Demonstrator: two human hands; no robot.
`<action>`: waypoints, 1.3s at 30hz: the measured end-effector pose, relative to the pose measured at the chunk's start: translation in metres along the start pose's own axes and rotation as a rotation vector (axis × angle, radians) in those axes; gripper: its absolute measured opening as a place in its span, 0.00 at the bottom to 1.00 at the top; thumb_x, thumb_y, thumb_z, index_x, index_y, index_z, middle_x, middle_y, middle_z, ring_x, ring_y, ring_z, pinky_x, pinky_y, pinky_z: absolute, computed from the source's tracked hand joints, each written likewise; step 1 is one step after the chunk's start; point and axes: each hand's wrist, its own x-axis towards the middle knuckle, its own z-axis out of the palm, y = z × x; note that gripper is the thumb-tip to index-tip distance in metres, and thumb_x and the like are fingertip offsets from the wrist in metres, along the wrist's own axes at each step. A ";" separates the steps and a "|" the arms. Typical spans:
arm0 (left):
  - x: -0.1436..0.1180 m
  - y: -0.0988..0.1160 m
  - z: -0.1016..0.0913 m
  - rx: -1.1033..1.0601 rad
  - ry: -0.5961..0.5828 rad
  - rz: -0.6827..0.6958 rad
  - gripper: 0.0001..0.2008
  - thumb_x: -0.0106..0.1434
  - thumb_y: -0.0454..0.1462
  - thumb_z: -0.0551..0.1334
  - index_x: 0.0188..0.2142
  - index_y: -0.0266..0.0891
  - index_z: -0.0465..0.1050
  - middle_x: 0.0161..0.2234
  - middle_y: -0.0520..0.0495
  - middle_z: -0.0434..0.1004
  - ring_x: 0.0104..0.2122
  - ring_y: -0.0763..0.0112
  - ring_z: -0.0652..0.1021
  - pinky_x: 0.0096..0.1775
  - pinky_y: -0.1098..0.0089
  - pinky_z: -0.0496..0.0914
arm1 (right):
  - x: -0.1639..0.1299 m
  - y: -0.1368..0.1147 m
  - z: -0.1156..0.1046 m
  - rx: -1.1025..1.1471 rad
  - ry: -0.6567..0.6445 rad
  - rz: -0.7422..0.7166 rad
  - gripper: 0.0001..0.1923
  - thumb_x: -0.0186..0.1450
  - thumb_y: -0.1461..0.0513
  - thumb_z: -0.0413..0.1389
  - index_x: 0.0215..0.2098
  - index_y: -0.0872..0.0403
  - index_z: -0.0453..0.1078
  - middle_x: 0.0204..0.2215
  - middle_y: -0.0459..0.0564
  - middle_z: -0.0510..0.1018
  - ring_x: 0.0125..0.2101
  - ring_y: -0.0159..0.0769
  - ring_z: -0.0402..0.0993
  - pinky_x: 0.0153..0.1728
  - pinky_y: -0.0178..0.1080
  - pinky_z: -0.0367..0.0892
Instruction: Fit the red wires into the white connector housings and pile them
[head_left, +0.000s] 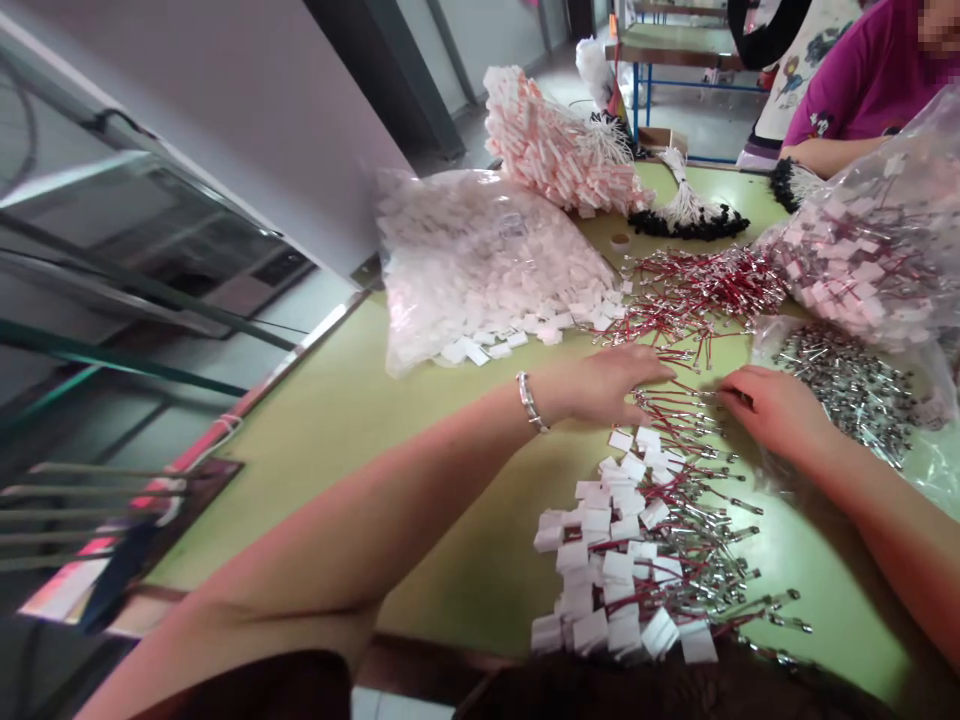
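Note:
My left hand [611, 385], with a silver bracelet at the wrist, reaches over thin red wires [679, 415] laid side by side on the table. Its thumb and fingers are apart, and nothing shows gripped between them. Opposite it, at the metal ends of these wires, my right hand [776, 405] has its thumb and fingertips pinched together. One wire end meets those fingertips; what lies inside the pinch is too small to make out. Toward my body spreads a pile of red wires with white square pieces [619, 570] at the left and shiny metal ends at the right.
A clear bag of white pieces [495, 260] lies behind my left arm. Loose red wires [705, 285] are heaped beyond my hands. Small metal parts [855, 385] lie on plastic at right, below another filled bag [862, 260]. Bundled white cables [682, 200] and a person in purple [862, 75] are farther back.

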 end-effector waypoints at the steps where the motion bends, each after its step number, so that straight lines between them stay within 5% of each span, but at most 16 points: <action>1: -0.004 0.000 0.003 0.024 -0.008 -0.005 0.26 0.56 0.41 0.66 0.53 0.38 0.69 0.49 0.40 0.73 0.48 0.59 0.71 0.51 0.63 0.63 | 0.000 0.000 0.001 -0.046 -0.005 -0.012 0.12 0.66 0.60 0.49 0.34 0.53 0.74 0.33 0.53 0.78 0.31 0.40 0.73 0.30 0.40 0.62; 10: -0.001 -0.006 0.039 0.145 0.202 -0.069 0.12 0.66 0.38 0.57 0.44 0.36 0.75 0.47 0.42 0.74 0.48 0.63 0.72 0.52 0.64 0.64 | 0.000 -0.004 -0.012 -0.006 0.061 0.010 0.12 0.66 0.59 0.49 0.35 0.51 0.75 0.33 0.50 0.78 0.32 0.38 0.73 0.33 0.40 0.64; 21: 0.034 -0.034 0.054 0.148 0.406 -0.053 0.11 0.66 0.37 0.58 0.41 0.35 0.78 0.44 0.40 0.78 0.45 0.62 0.75 0.51 0.60 0.66 | 0.019 -0.001 -0.034 0.041 -0.103 0.040 0.10 0.64 0.60 0.51 0.30 0.51 0.74 0.29 0.48 0.79 0.29 0.36 0.72 0.31 0.37 0.62; 29: 0.011 -0.031 0.047 0.025 0.550 0.039 0.11 0.64 0.36 0.60 0.45 0.39 0.76 0.45 0.43 0.79 0.47 0.66 0.76 0.52 0.62 0.67 | 0.050 -0.028 -0.002 -0.218 -0.080 0.127 0.11 0.65 0.60 0.51 0.35 0.54 0.75 0.34 0.55 0.78 0.35 0.41 0.73 0.31 0.39 0.60; 33: -0.032 -0.030 0.031 0.110 0.545 -0.187 0.10 0.66 0.38 0.57 0.39 0.40 0.78 0.37 0.46 0.81 0.40 0.66 0.77 0.45 0.64 0.71 | 0.049 -0.021 0.008 -0.172 -0.031 0.017 0.12 0.65 0.59 0.49 0.32 0.52 0.75 0.34 0.52 0.76 0.34 0.40 0.72 0.29 0.38 0.59; 37: -0.077 -0.049 0.007 0.137 0.815 -0.704 0.11 0.63 0.35 0.57 0.37 0.36 0.78 0.34 0.44 0.79 0.35 0.65 0.77 0.41 0.65 0.71 | 0.042 -0.025 -0.001 -0.057 0.069 -0.022 0.10 0.64 0.60 0.50 0.31 0.52 0.73 0.32 0.51 0.77 0.31 0.39 0.71 0.30 0.38 0.60; 39: -0.084 -0.061 -0.001 0.127 0.806 -0.722 0.11 0.61 0.34 0.58 0.39 0.36 0.78 0.36 0.44 0.78 0.36 0.65 0.77 0.42 0.66 0.71 | 0.039 -0.034 -0.008 0.043 0.074 0.003 0.09 0.63 0.60 0.51 0.31 0.52 0.72 0.28 0.49 0.77 0.27 0.37 0.70 0.28 0.37 0.59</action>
